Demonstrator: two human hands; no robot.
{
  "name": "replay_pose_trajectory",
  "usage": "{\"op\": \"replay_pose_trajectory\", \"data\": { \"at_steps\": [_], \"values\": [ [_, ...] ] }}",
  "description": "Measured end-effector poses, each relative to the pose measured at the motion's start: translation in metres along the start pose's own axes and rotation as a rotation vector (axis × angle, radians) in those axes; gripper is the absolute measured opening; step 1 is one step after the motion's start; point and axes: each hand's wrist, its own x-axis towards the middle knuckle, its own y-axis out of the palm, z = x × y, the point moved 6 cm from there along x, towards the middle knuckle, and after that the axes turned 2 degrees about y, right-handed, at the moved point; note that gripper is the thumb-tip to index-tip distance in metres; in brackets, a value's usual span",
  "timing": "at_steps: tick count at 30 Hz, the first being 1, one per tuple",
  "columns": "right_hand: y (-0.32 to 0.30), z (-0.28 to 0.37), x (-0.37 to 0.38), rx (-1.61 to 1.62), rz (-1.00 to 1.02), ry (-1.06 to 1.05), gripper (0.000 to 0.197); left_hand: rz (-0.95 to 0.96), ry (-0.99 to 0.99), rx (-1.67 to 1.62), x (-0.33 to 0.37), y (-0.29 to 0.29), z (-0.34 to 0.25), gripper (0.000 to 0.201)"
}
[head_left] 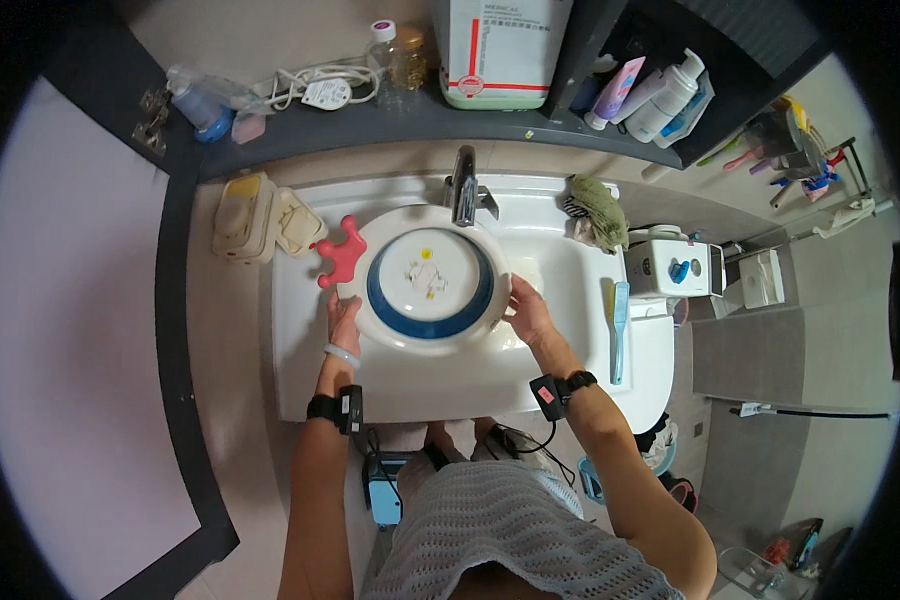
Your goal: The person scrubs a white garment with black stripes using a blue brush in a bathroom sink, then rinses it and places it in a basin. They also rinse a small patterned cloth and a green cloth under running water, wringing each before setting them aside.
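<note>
A white washbasin (300, 380) fills the middle of the counter, and over its bowl a person holds a large round plate (430, 285), white with a broad blue ring and a small drawing in the centre. The plate sits level, face up, just below the chrome tap (464, 186), whose spout reaches over the plate's far edge.

The left hand (344, 318) grips the plate's left rim. Its fingers are curled part-way shut around the edge, the thumb on top and the rest going under the plate, out of sight. A pale bangle and a black wrist strap sit on that forearm.

The right hand (528, 310) takes the opposite rim in the same way: partly closed, the thumb pressed on the upper side of the edge, the other fingers tucked beneath where I cannot see them. A black strap with a small red tag circles that wrist.

A pink star-shaped thing (341, 256) rests on the basin's left shoulder, touching or just beside the plate's rim, close above the left hand. Further left, a cream soap box (244, 216) stands open on the counter. On the right shoulder lies a light blue toothbrush (619, 316), near the right hand but apart from it. A green cloth (599, 208) is bunched at the basin's far right corner. On the dark shelf behind stand a big white canister (505, 50) and several bottles (662, 98).
</note>
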Motion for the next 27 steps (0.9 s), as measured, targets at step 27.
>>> {"op": "replay_pose_trajectory", "data": {
  "at_steps": [27],
  "values": [
    [-0.021,0.029,0.041,-0.674,0.039,0.052,0.073,-0.021,-0.340,-0.219,-0.042,0.005,0.090,0.057]
  ]
}}
